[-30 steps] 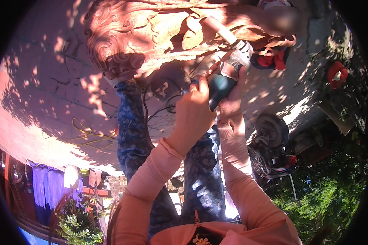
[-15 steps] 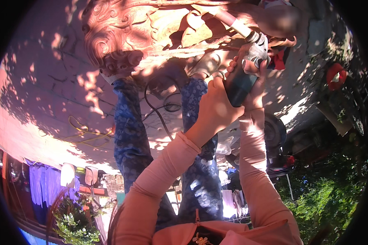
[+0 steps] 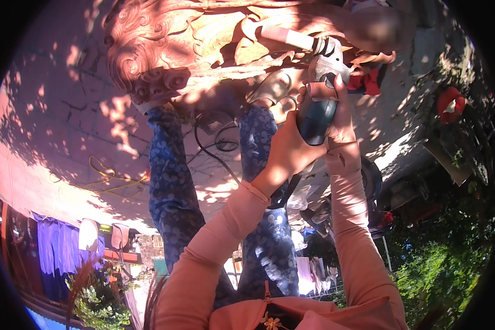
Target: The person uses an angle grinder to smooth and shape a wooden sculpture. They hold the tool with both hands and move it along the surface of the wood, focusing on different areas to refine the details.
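Note:
Both of my hands are wrapped round a power grinder [image 3: 317, 120] with a dark green body and a silver metal head. My left hand [image 3: 292, 144] grips the rear of the body from the left. My right hand [image 3: 341, 118] holds it from the right, up near the head. From the head a pale, roller-like attachment [image 3: 289, 37] points left across a large reddish carved wooden piece [image 3: 209, 33] with scrolls and leaf shapes. Whether the roller touches the wood I cannot tell.
A black cord [image 3: 217, 158] runs over the ground between my legs. A yellow cord [image 3: 107, 176] lies farther left. To the right are a red object [image 3: 451, 103] and a plank [image 3: 448, 161]. Purple cloth [image 3: 56, 247] hangs at the lower left, and green bushes [image 3: 434, 269] stand lower right.
The grinder has shifted left and turned, so its roller lies more level and farther left over the carving. Both hands have kept their grip.

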A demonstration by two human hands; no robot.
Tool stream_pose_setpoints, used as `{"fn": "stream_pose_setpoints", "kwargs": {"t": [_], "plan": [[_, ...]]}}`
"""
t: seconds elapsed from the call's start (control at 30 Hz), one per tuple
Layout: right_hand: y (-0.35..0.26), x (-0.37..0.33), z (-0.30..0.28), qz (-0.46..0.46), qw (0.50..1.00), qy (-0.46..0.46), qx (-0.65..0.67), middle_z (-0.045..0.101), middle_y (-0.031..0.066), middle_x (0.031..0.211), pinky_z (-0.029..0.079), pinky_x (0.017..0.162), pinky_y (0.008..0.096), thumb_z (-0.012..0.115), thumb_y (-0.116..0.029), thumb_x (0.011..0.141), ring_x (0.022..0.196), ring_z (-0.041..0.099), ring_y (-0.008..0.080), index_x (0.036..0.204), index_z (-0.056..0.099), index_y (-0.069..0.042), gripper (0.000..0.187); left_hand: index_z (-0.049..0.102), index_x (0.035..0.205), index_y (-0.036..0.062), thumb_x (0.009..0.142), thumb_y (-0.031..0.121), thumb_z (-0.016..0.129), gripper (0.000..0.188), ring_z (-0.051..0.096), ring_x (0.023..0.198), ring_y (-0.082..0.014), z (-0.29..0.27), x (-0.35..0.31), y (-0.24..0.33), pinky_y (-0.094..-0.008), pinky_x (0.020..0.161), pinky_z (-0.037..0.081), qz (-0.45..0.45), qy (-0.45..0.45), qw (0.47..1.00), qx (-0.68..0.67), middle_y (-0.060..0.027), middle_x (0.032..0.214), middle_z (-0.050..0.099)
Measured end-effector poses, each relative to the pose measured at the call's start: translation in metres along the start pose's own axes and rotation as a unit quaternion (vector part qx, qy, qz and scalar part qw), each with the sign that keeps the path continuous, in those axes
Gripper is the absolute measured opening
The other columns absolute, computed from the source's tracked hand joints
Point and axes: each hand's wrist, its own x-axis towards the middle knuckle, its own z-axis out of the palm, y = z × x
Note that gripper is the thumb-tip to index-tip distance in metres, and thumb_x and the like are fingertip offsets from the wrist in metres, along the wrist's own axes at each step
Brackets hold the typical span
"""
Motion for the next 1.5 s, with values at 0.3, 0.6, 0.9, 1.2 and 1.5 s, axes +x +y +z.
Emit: {"fn": "stream_pose_setpoints", "kwargs": {"t": [0.3,0.6,0.9,1.2,1.5], "plan": [[0.009,0.006,-0.007,-0.039,0.997,0.040,-0.057,0.066,0.0181,0.090,0.057,0.072,0.0357,0.058,-0.051,0.088,0.079,0.067,0.0253,0.114,0.055,0.006,0.063,0.046,0.118,-0.0039,0.058,0.031,0.083,0.079,0.067,0.090,-0.0342,-0.009,0.002,-0.001,-0.0381,0.080,0.051,-0.017,-0.018,1.000,0.017,-0.0219,0.096,0.065],[0.000,0.003,0.001,-0.041,0.997,0.001,0.067,0.065,0.0203,0.093,0.058,0.071,0.0399,0.059,-0.050,0.088,0.085,0.066,0.0292,0.115,0.053,0.005,0.062,0.046,0.121,-0.0045,0.060,0.030,0.083,0.079,0.067,0.091,-0.0341,-0.016,0.011,0.014,-0.0381,0.079,0.051,-0.041,-0.058,0.996,0.052,-0.0224,0.097,0.065],[0.023,0.003,0.004,-0.046,0.997,0.049,-0.031,0.067,0.0167,0.091,0.057,0.073,0.0375,0.062,-0.051,0.085,0.079,0.067,0.0270,0.111,0.057,0.004,0.062,0.045,0.121,-0.0043,0.060,0.029,0.082,0.079,0.067,0.088,-0.0303,-0.020,-0.006,-0.002,-0.0360,0.079,0.051,-0.038,-0.023,0.999,0.019,-0.0203,0.097,0.065],[0.021,0.006,0.012,-0.069,0.997,0.012,-0.028,0.067,0.0170,0.091,0.057,0.073,0.0389,0.060,-0.050,0.086,0.079,0.067,0.0267,0.108,0.058,0.006,0.060,0.045,0.119,-0.0039,0.061,0.029,0.082,0.076,0.067,0.084,-0.0299,-0.029,0.002,0.000,-0.0368,0.074,0.052,-0.035,-0.052,0.998,0.022,-0.0200,0.094,0.065],[0.023,0.005,0.019,-0.095,0.995,0.028,0.011,0.066,0.0188,0.094,0.056,0.078,0.0392,0.058,-0.053,0.087,0.082,0.066,0.0277,0.116,0.053,0.006,0.066,0.044,0.122,-0.0029,0.058,0.030,0.084,0.082,0.067,0.085,-0.0288,-0.039,0.004,0.010,-0.0362,0.078,0.051,-0.024,-0.056,0.993,0.096,-0.0193,0.095,0.065]]}}
